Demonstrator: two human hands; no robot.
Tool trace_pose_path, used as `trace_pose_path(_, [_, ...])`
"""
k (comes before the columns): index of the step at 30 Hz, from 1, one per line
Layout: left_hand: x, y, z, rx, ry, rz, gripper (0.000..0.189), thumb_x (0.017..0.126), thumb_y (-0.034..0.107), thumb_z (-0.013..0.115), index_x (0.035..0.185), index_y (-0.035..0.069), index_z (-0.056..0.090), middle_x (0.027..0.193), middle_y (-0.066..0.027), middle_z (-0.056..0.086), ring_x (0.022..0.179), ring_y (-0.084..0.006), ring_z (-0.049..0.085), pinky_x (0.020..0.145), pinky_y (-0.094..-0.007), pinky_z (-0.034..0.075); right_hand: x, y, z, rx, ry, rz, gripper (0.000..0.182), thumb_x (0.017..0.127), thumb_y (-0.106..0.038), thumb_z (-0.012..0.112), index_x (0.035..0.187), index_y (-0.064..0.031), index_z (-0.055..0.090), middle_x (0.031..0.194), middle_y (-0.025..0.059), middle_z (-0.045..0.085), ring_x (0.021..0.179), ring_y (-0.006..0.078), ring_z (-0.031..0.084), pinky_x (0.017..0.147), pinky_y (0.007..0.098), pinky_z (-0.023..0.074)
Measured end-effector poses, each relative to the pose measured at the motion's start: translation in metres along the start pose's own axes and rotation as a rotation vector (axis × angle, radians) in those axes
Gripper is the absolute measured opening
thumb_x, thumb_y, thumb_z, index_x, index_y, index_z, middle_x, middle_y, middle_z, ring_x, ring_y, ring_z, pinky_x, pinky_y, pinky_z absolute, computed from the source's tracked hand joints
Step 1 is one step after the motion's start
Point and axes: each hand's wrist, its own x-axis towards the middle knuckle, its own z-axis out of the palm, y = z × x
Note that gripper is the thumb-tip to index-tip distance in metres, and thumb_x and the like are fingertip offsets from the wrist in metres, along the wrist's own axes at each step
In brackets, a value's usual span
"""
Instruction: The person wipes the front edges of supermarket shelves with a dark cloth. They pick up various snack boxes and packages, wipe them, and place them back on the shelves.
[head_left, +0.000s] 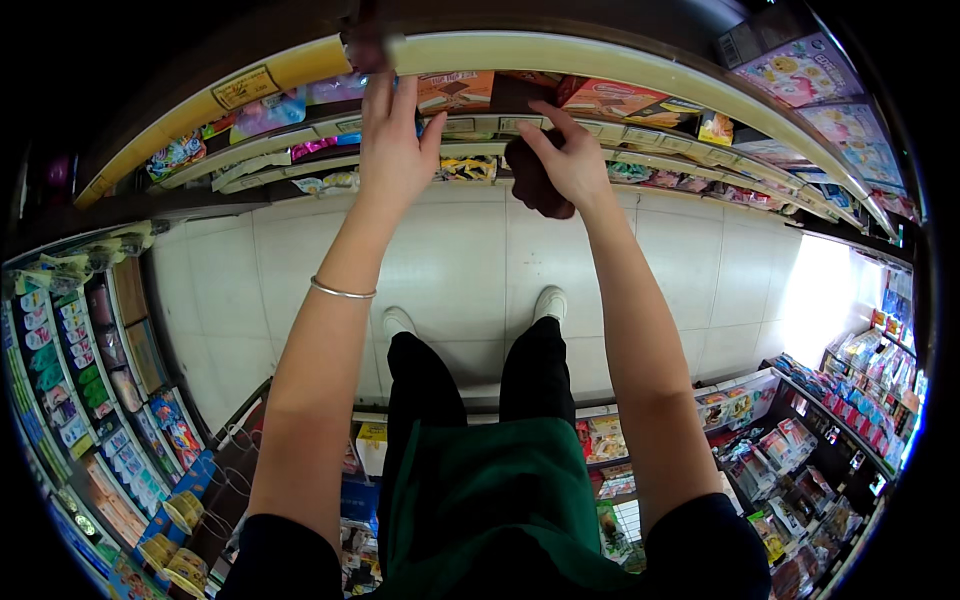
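My right hand (574, 161) holds a bunched dark brown cloth (534, 176) beneath the palm, in front of the shelf, with the index finger stretched toward the shelf's price strip. My left hand (394, 146) is spread flat, thumb apart, and nothing shows in it. Its fingertips reach the yellow front edge (292, 67) of an upper shelf, just under a blurred dark reddish thing (367, 49) that I cannot make out. Between the hands, an orange snack box (454, 90) sits on the shelf below. Another orange-red box (607, 97) lies just beyond my right hand.
Lower shelf tiers hold bagged snacks (469, 168). Purple boxes (799, 71) stand at the upper right. A rack of packaged goods (97, 360) is at the left, with cup-shaped packs (184, 510) near its corner. More packaged-goods shelves (787, 457) rise behind me on the right, above pale floor tiles (450, 247).
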Motion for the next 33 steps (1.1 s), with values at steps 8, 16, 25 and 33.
trace_pose_path(8, [-0.009, 0.044, 0.009, 0.116, 0.027, 0.072, 0.065, 0.082, 0.014, 0.067, 0.139, 0.003, 0.039, 0.142, -0.0214, 0.034, 0.131, -0.0419, 0.033, 0.107, -0.0514, 0.029, -0.035, 0.020, -0.051, 0.126, 0.264, -0.018, 0.029, 0.089, -0.024, 0.066, 0.113, -0.0095, 0.065, 0.078, 0.0047, 0.066, 0.074, 0.0107, 0.059, 0.070, 0.0260, 0.0480])
trace_pose_path(16, [0.018, 0.090, 0.052, -0.066, -0.040, 0.123, 0.061, 0.083, 0.017, 0.066, 0.137, 0.001, 0.041, 0.135, -0.0197, 0.044, 0.124, -0.0414, 0.040, 0.106, -0.0469, 0.032, -0.038, 0.039, -0.090, 0.128, 0.324, -0.070, 0.039, 0.086, -0.024, 0.067, 0.122, -0.0112, 0.059, 0.080, 0.0087, 0.068, 0.071, 0.0183, 0.065, 0.067, 0.0300, 0.0503])
trace_pose_path(25, [0.066, 0.123, 0.092, 0.058, -0.221, -0.032, 0.042, 0.085, 0.032, 0.066, 0.116, 0.005, 0.057, 0.109, -0.0175, 0.062, 0.103, -0.0381, 0.056, 0.093, -0.0468, 0.040, -0.010, 0.028, -0.127, -0.156, 0.208, -0.185, 0.063, 0.086, -0.029, 0.067, 0.140, -0.0134, 0.040, 0.085, 0.0111, 0.068, 0.077, 0.0268, 0.067, 0.070, 0.0351, 0.0512])
trace_pose_path(33, [0.053, 0.115, 0.083, 0.089, -0.043, 0.043, 0.020, 0.085, 0.018, 0.064, 0.101, 0.005, 0.064, 0.096, -0.0125, 0.066, 0.095, -0.0342, 0.059, 0.083, -0.0455, 0.044, 0.005, 0.009, -0.127, -0.270, 0.055, -0.213, 0.048, 0.085, -0.036, 0.066, 0.121, -0.0074, 0.051, 0.090, 0.0151, 0.069, 0.081, 0.0322, 0.066, 0.069, 0.0400, 0.0508])
